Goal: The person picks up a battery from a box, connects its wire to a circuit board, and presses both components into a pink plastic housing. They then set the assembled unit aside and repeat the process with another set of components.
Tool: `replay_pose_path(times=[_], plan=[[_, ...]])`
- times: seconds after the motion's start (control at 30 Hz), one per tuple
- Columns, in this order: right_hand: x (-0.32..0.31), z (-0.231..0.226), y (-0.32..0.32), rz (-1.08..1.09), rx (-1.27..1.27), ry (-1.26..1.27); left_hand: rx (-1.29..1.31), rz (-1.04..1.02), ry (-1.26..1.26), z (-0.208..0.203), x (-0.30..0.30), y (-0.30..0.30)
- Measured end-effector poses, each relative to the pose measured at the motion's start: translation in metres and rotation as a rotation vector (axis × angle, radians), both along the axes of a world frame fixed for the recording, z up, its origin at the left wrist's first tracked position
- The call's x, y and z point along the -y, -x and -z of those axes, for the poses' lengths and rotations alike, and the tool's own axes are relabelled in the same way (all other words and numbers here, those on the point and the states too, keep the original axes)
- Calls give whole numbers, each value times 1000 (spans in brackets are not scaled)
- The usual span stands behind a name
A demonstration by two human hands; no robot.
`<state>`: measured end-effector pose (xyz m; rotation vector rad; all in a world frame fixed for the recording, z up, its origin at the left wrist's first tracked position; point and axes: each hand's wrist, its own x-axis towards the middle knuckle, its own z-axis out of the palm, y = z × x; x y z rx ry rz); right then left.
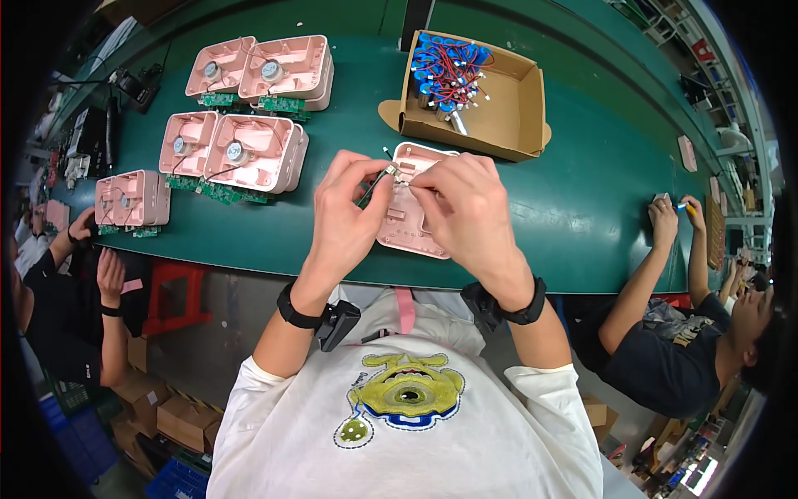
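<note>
A pink plastic housing half (pixel 413 239) lies on the green table in front of me, partly hidden beneath both hands. Over its left edge, my left hand (pixel 351 208) pinches a small white connector (pixel 391 170) with a dark wire trailing from it. My right hand (pixel 467 204) is above the right side of the housing, its thumb and forefinger pressed together close to the connector. What sits between those right fingertips is too small to name. Molded ribs and posts show inside the housing.
Pink housings with round speakers and green circuit boards (pixel 218 192) stand in groups at left. Beyond my hands, an open cardboard box (pixel 507 106) holds several blue cylindrical batteries (pixel 432 71) with red and black leads. Co-workers sit at both sides; a red stool (pixel 179 295) is at left.
</note>
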<state>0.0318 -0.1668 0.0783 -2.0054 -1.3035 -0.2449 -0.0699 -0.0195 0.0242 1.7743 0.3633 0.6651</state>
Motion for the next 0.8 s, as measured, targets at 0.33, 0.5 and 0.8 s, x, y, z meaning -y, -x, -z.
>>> replay_pose_path(times=[0.33, 0.5, 0.8], plan=[[-6, 13, -1, -26, 227, 5, -55, 62, -150, -16, -3, 3], [-7, 15, -2, -26, 274, 35, -77, 117, -162, -26, -4, 4], [-1, 12, -4, -78, 386, 145, -138, 154, -165, -33, -9, 2]])
